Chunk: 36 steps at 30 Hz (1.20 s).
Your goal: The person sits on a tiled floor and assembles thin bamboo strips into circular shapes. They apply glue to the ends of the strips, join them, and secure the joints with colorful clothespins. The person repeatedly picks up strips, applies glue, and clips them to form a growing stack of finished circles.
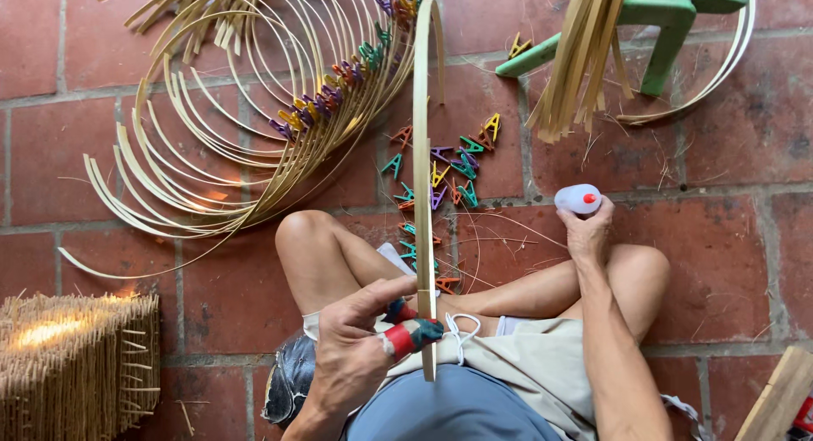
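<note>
I sit cross-legged on a red brick floor [728,280]. My left hand [360,344], with red and green wrapping on two fingertips, pinches a long bamboo strip [422,162] that runs upright from my lap to the top of the view. My right hand [588,229] reaches forward past my knee and grips a small white bottle with a red cap [579,199] standing on the floor. Loose coloured clothespins [449,174] lie scattered on the bricks just ahead of my legs, beside the strip.
A stack of bamboo hoops [229,119] clamped with coloured pins lies at upper left. A green plastic stool [660,18] with a bundle of bamboo strips [580,60] stands at upper right. A woven straw block [76,365] sits at lower left, a wooden piece [779,399] at lower right.
</note>
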Tool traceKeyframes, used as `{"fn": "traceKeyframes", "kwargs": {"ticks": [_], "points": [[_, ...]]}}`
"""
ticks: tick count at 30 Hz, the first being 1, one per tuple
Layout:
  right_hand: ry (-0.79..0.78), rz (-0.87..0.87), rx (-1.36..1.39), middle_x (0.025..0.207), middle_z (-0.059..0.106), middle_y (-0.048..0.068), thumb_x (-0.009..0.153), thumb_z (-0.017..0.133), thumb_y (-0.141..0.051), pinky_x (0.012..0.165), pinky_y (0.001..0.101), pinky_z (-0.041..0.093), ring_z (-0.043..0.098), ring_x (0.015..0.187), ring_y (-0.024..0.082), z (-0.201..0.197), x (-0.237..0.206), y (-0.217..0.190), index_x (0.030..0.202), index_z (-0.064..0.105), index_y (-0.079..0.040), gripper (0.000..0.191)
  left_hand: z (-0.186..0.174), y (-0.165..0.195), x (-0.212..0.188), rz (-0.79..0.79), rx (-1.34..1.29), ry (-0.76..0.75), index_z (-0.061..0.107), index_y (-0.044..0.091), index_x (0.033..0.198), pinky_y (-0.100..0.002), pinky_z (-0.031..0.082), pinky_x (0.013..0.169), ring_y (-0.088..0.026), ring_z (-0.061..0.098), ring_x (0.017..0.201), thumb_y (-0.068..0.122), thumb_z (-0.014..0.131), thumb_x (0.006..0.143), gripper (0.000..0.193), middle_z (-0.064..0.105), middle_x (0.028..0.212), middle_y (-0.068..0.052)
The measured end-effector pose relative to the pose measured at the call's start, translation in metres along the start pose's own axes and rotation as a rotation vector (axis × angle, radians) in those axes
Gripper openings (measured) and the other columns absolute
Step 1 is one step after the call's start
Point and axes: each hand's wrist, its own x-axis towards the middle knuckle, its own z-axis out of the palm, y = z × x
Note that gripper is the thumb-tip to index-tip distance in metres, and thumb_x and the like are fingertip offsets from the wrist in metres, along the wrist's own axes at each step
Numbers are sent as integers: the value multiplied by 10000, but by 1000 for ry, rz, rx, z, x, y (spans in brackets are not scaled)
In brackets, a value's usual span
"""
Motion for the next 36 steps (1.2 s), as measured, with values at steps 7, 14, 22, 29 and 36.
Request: {"fn": "traceKeyframes", "kwargs": {"ticks": [7, 14, 22, 29, 36], "points": [[-323, -111, -365, 1092, 745, 166, 931, 717, -245, 836, 400, 569, 728, 957, 304, 58, -53, -58, 1118, 752, -74, 256, 0, 0, 2, 0, 70, 0, 771, 4, 1171, -250, 584, 779, -88, 668, 832, 8, 872, 730, 453, 737, 891, -28], [-545, -253, -571, 1046, 709, 164, 860, 776, -245, 763, 451, 561, 696, 899, 330, 147, -25, -88, 1008, 773, -56, 241, 2, 14, 2, 39, 119, -29, 772, 21, 1163, -239, 552, 739, -75, 642, 795, 77, 878, 760, 421, 728, 858, -14], [-512, 316, 669, 1112, 706, 208, 929, 632, 62, 846, 394, 636, 720, 963, 294, 39, -74, -202, 1324, 570, 161, 412, 4, 9, 0, 140, 60, -47, 758, 19, 1189, -242, 550, 766, -84, 666, 827, 85, 842, 802, 401, 736, 940, -33], [-503, 199, 1164, 1205, 705, 229, 962, 718, 45, 906, 480, 637, 734, 1045, 316, -32, -157, -278, 1285, 626, 125, 345, 18, 5, -7, 136, 105, -59, 800, 44, 1192, -271, 526, 700, -113, 618, 770, 79, 858, 817, 382, 691, 867, -62], [-479, 220, 1173, 1185, 698, 270, 993, 703, 76, 915, 481, 629, 736, 1038, 331, -23, -174, -289, 1289, 625, 128, 311, 14, 6, -9, 233, 86, -82, 744, 63, 1258, -256, 542, 773, -101, 661, 843, 81, 811, 840, 424, 723, 939, -43]]}}
